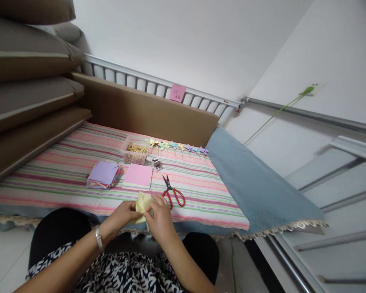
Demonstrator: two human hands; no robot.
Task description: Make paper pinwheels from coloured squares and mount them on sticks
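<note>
A yellow piece of paper (143,201), partly folded, is held between my two hands at the near edge of the striped cloth. My left hand (125,215) pinches its left side. On its right, my right hand (160,215) grips it near the middle with thumb and fingers; the fingers hide part of the paper. Red-handled scissors (170,189) lie just beyond my right hand, blades pointing away. A stack of pink paper squares (138,176) sits ahead of the hands, and a pile of purple-topped paper (103,174) is to its left.
Behind the paper stands a clear plastic box (136,152) of small sticks. Beside it lies a small silver-and-black item (156,163). Several paper pinwheels (173,145) on sticks form a row at the back. Stacked cushions (27,89) rise at left; a brown board (146,114) closes the back.
</note>
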